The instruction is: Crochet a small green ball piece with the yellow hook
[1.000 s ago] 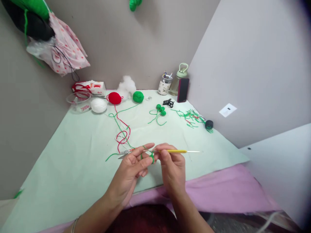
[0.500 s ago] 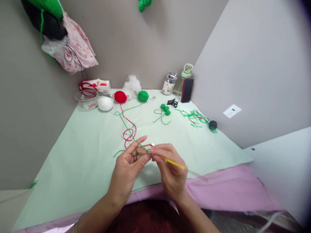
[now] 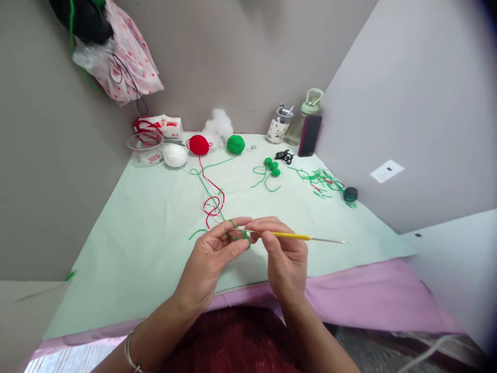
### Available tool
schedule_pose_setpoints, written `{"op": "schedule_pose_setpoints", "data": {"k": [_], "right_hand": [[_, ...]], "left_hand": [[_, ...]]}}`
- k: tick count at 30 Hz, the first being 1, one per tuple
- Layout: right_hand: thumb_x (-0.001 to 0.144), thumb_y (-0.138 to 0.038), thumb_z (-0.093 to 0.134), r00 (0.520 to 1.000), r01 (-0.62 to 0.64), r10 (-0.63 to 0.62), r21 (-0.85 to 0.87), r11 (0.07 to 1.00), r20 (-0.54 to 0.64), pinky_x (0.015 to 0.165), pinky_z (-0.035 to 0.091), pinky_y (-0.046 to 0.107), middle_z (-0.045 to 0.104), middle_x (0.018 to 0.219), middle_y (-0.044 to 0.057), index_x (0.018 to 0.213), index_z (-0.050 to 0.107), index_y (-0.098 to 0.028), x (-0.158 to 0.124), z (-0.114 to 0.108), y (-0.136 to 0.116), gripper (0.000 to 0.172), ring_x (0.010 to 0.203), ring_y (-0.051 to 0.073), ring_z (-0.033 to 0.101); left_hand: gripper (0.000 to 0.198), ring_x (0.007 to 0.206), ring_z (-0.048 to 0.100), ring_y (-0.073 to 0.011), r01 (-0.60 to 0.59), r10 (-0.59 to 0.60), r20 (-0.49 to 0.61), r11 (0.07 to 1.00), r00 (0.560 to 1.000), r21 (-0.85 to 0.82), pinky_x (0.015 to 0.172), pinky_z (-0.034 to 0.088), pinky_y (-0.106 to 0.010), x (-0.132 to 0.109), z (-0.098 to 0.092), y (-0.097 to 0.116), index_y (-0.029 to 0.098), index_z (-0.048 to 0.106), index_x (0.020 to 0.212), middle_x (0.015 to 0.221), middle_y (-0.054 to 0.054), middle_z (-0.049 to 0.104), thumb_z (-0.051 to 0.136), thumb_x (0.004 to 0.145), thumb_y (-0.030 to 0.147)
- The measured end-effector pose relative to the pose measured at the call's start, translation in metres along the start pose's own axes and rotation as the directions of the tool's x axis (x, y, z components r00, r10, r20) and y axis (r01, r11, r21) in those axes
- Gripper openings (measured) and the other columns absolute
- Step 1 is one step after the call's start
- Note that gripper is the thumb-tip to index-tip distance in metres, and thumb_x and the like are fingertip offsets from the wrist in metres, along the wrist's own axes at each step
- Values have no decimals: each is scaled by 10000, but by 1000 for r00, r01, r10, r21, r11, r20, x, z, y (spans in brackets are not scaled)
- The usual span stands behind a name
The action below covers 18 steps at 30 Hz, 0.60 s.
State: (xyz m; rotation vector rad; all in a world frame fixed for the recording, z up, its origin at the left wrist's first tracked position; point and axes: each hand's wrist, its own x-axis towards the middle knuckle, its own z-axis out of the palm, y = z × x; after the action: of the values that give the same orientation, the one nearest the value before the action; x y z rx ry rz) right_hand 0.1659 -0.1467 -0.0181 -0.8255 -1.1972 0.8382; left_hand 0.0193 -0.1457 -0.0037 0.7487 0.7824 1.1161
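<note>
My right hand [image 3: 285,248] grips a crochet hook [image 3: 295,236] by its yellow handle, and the bare metal end points right. The hook's other end reaches in among the fingers of my left hand [image 3: 213,254]. Thumb and fingertips of that hand pinch a small loop of green yarn [image 3: 248,242], partly hidden by the fingers. From there a green strand runs over the left index finger and back across the table to a green yarn ball [image 3: 235,144]. A loose green tail [image 3: 197,232] lies left of the hand. Tangled red yarn [image 3: 213,204] lies just beyond the fingers.
At the back stand a red yarn ball [image 3: 199,145], a white yarn ball [image 3: 175,155], white stuffing [image 3: 218,127], a pen cup [image 3: 278,129], a bottle [image 3: 297,127] and a phone [image 3: 310,135]. Small green crocheted pieces [image 3: 273,167] and yarn scraps [image 3: 320,178] lie right.
The crochet hook has swung from slanting down to nearly level, its metal end now showing at right. My right hand has turned with it. The camera view has shifted slightly.
</note>
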Motion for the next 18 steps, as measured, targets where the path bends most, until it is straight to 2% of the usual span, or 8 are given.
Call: {"op": "schedule_pose_setpoints", "data": {"k": [5, 8, 14, 18], "right_hand": [[1030, -340, 664, 998, -60, 60, 24, 998, 10, 696, 578, 316, 816, 949, 41, 1005, 823, -263, -3, -6, 5, 178, 707, 146, 676], [1040, -345, 650, 996, -94, 94, 86, 992, 9, 674, 564, 297, 815, 955, 34, 1001, 816, -268, -3, -8, 7, 188, 693, 132, 665], [1030, -387, 665, 992, -115, 109, 84, 990, 69, 684, 579, 321, 835, 996, 59, 1020, 819, -259, -4, -9, 9, 201, 732, 158, 690], [1030, -375, 668, 990, -141, 140, 170, 975, 17, 662, 591, 286, 827, 955, 41, 975, 808, -254, -2, -9, 8, 193, 705, 137, 694]], "left_hand": [[395, 912, 630, -153, -4, 4, -46, 1000, 999, 17, 925, 501, -281, 0, -2, 0, 280, 843, 1175, 955, -9, 716, 925, 789, 260], [365, 932, 611, -147, -8, 9, -24, 999, 1000, 36, 919, 498, -264, 0, -2, 0, 284, 847, 1166, 985, -10, 691, 908, 807, 254], [360, 911, 630, -158, -16, 14, 18, 997, 1000, 73, 918, 513, -286, -1, -4, -3, 290, 833, 1194, 936, -9, 681, 880, 838, 265], [337, 909, 626, -158, -27, 28, -7, 993, 1000, 112, 892, 511, -275, -1, -5, -1, 292, 843, 1166, 929, -3, 654, 885, 832, 279]]}}
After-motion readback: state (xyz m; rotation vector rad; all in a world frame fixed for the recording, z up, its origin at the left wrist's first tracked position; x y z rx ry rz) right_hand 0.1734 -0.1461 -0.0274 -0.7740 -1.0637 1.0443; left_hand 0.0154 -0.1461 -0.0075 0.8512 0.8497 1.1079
